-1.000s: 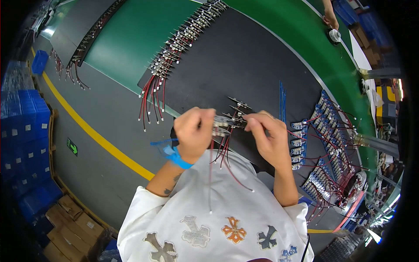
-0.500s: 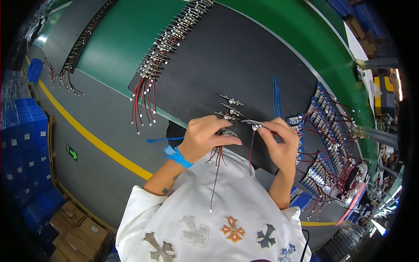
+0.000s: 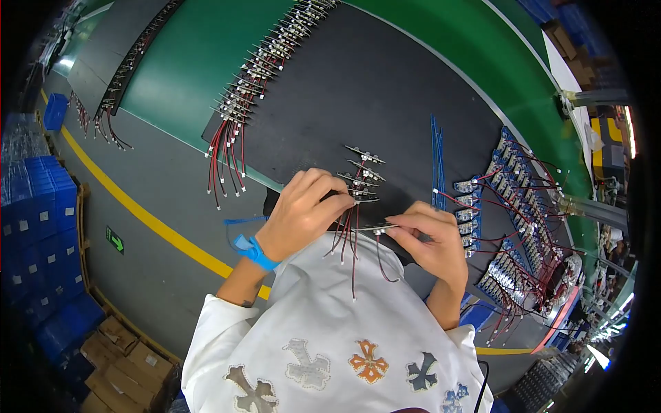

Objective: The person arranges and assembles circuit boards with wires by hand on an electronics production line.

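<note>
My left hand [image 3: 306,210], with a blue strap at its wrist, pinches the left end of a small circuit board [image 3: 365,200]. That board is the nearest in a short row of upright boards [image 3: 365,172] on the black mat, and red and black wires hang from the row toward my shirt. Between thumb and fingers of my right hand [image 3: 432,239] is another circuit board [image 3: 378,228], seen nearly edge-on. A dark wire with a small white plug dangles from it. The two boards are close together but look apart.
A long row of wired boards [image 3: 258,69] stands on the mat's left part. Blue strips [image 3: 437,158] lie right of centre, beside a column of blue boards [image 3: 468,213] and larger wired stacks [image 3: 520,206]. Blue bins [image 3: 41,206] and cartons [image 3: 124,358] are on the floor at left.
My right hand has brought its board down and a little to the left. My left hand has shifted left and up, from over the row's near end to its nearest board's edge.
</note>
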`<state>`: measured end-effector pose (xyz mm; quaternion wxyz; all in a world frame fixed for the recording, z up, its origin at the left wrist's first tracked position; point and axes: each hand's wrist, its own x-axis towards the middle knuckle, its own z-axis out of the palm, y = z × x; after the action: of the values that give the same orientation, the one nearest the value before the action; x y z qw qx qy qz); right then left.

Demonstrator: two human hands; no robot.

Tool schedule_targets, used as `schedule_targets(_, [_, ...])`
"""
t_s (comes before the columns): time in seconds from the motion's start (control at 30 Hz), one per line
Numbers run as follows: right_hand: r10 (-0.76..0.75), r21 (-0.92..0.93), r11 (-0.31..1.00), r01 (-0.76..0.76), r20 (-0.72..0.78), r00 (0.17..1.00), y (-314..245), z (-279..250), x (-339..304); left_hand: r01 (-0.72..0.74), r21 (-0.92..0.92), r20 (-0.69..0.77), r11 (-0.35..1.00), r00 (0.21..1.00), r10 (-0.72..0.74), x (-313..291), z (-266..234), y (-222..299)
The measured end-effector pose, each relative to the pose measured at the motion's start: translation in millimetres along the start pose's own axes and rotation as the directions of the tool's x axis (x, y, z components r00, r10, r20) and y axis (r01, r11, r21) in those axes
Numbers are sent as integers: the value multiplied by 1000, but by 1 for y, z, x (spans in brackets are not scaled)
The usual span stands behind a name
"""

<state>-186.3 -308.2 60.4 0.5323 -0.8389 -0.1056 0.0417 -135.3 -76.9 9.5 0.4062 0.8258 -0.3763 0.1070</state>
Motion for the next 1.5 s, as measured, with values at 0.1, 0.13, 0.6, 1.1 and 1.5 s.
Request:
schedule_targets(0.1, [-3,-117,993,10,59,998,0,11,7,-25,32,5,999,1000,25,4,-1,-2])
schedule_targets(0.13, [-22,-190,981,34,67,997,0,13,8,-27,33,4,999,1000,27,6,-3,-3])
schedule_targets(0.6, [-68,-435,900,17,-103,992,15,46,22,435,55,-243,899,879,-411,-30,6,34])
schedule_targets(1.1, [15,-250,967,-56,-161,987,26,36,50,403,300,-182,865,914,-362,-7,-4,10])
schedule_targets(1.5, [55,-214,972,-97,-194,980,28,41,47,345,163,47,924,933,-356,13,9,7])
